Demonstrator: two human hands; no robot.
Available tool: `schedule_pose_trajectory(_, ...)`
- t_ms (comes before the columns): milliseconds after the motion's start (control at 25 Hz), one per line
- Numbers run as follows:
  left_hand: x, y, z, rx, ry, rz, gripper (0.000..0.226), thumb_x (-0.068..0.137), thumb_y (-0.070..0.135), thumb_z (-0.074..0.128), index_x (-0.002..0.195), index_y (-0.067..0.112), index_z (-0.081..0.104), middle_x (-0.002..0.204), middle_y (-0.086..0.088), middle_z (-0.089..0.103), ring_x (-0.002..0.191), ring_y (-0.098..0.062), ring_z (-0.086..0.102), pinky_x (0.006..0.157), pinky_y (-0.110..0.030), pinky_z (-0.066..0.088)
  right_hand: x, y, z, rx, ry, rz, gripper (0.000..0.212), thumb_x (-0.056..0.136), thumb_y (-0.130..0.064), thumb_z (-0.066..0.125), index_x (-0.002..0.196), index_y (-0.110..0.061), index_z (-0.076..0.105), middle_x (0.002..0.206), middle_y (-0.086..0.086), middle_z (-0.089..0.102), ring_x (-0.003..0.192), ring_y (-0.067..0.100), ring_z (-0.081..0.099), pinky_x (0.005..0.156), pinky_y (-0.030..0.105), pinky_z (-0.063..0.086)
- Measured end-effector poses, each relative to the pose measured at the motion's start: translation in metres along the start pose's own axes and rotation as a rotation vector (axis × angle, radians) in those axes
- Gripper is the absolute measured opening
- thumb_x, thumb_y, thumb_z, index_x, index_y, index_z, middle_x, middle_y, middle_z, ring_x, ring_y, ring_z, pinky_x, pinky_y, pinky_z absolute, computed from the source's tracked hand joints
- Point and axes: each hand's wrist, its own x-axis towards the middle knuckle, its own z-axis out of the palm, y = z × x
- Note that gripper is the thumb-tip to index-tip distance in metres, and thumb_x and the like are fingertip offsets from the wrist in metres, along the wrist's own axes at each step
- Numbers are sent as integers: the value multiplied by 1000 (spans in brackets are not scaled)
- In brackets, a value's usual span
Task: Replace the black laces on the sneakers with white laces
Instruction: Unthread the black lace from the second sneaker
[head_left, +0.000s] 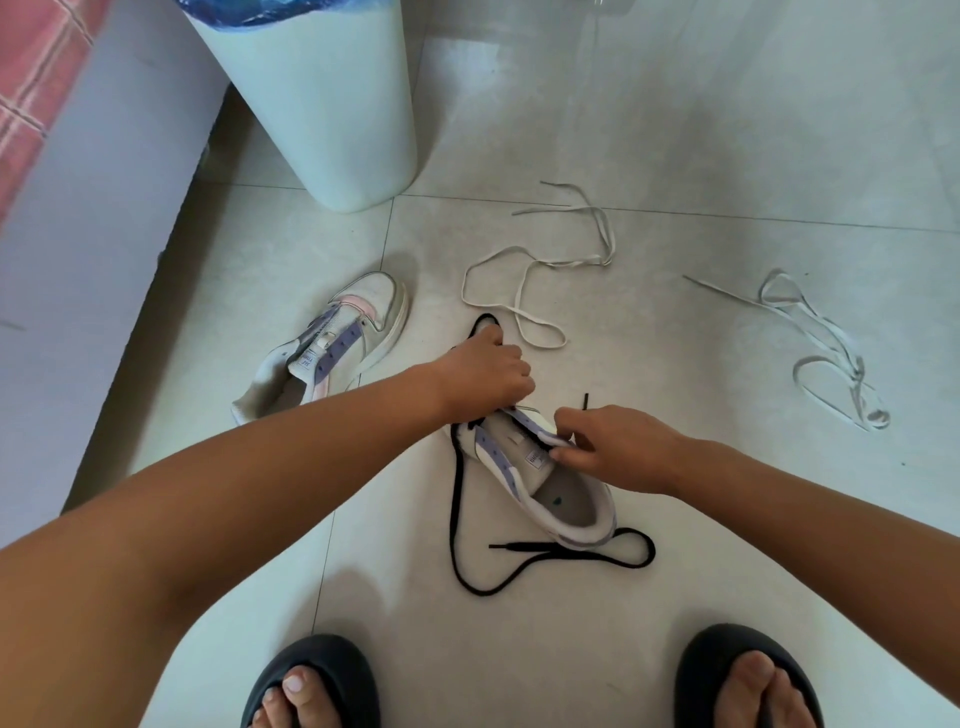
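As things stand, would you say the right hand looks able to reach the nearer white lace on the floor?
Probably yes. The nearer white lace lies loose on open floor just beyond the sneaker; nothing blocks it. But the right hand is gripping the sneaker's tongue and must let go first.

Both bare arms extend forward and down. Left hand (488, 371) is curled, knuckles up; right hand (610, 447) pinches with fingertips.

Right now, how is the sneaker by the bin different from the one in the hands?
The far sneaker lies untouched on the floor with no lace in its eyelets; the near sneaker has the black lace partly threaded and trailing round it. The left hand grips at the near sneaker's toe end and the right hand pinches its tongue area. Both are white with lilac eyelet strips.
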Motion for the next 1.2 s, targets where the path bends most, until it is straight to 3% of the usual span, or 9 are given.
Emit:
schedule_pose_trajectory(120,-7,-28,-6,7,55,-276,36,86,-3,38,113,14,54,113,-3,56,110,-25,50,97,-41,29,0,-1,-3,-14,-26,31,20,96,-37,44,88,-20,38,82,0,53,73,24,46,59,30,31)
schedule_pose_trajectory(280,-18,-72,-14,-103,135,-670,36,85,-4,43,117,8,53,114,-10,55,106,-30,52,90,-39,32,2,-3,-5,-69,-63,24,19,96,-34,41,86,-19,37,76,-3,46,73,23,44,52,28,25)
schedule_pose_trajectory(520,-22,-91,-25,-418,396,-982,32,82,-9,42,110,1,55,111,-16,55,99,-35,54,80,-38,38,2,-6,-2,-97,-48,38,19,93,-32,41,81,-20,34,66,-8,38,69,22,43,49,26,23)
schedule_pose_trajectory(640,-19,-83,-29,-788,681,-1179,27,82,-8,39,98,6,55,106,-12,56,98,-27,53,75,-27,36,5,-8,-5,-141,-69,65,28,92,-32,41,69,-24,28,66,-7,37,69,22,42,48,26,22)
schedule_pose_trajectory(800,-14,-86,-49,-1202,1012,-1423,32,84,-7,35,68,21,36,75,11,43,76,-12,44,59,-11,36,6,-13,-5,-208,-99,95,34,92,-32,42,64,-25,23,75,-3,42,71,22,42,48,25,22)
schedule_pose_trajectory(880,-17,-87,-52,-1270,1072,-1445,32,87,-4,35,68,22,38,74,12,44,71,-7,43,57,-5,36,5,-17,-5,-240,-116,96,34,92,-32,43,64,-24,24,82,2,46,72,22,43,49,26,24)
schedule_pose_trajectory(1040,-16,-74,-40,-1323,860,-1180,14,94,8,42,88,13,53,83,1,59,65,-13,57,65,-14,45,4,-18,-7,-235,-125,109,32,91,-34,44,66,-24,27,97,6,58,74,21,43,58,27,29)
schedule_pose_trajectory(1160,-23,-84,-48,-1414,1090,-1225,13,96,10,43,87,15,51,77,1,58,62,-15,57,65,-26,50,3,-15,-7,-219,-119,115,34,91,-35,44,65,-25,25,84,2,50,73,21,43,52,27,26)
schedule_pose_trajectory(1200,-25,-88,-51,-1398,1067,-1168,13,95,10,45,86,15,52,75,2,58,62,-13,57,61,-25,50,2,-15,-7,-215,-115,116,32,90,-35,44,65,-25,26,80,0,46,72,20,43,50,26,24)
